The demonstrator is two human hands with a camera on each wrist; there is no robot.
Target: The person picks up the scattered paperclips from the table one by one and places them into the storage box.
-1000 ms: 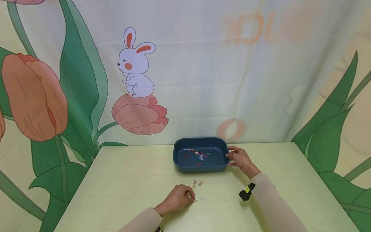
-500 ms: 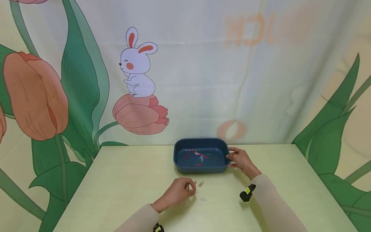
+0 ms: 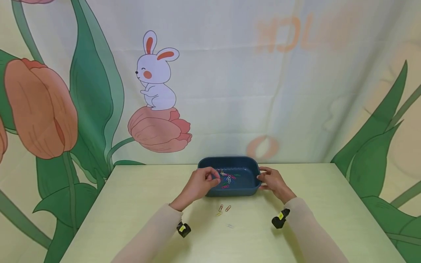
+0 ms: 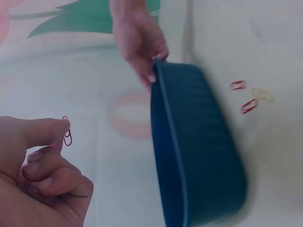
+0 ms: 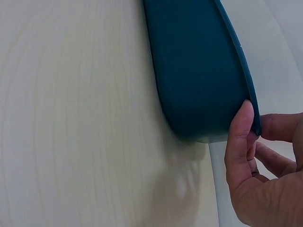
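Note:
A dark blue rectangular tray stands near the table's back edge, with several coloured paper clips lying on its floor. Over its left end is my left hand. Between thumb and index finger it pinches a red paper clip, best seen in the left wrist view. At the tray's right end my right hand grips the rim. The right wrist view shows its thumb against the outer wall, with other fingers on the far side of the rim.
In front of the tray lie two red paper clips, a yellow paper clip and a white paper clip on the pale table. Behind the table hangs a printed cloth with a rabbit and tulips.
My left hand has lifted from the table in front and moved forward over the tray's left end, a paper clip in its fingers. The right hand and the tray have stayed put.

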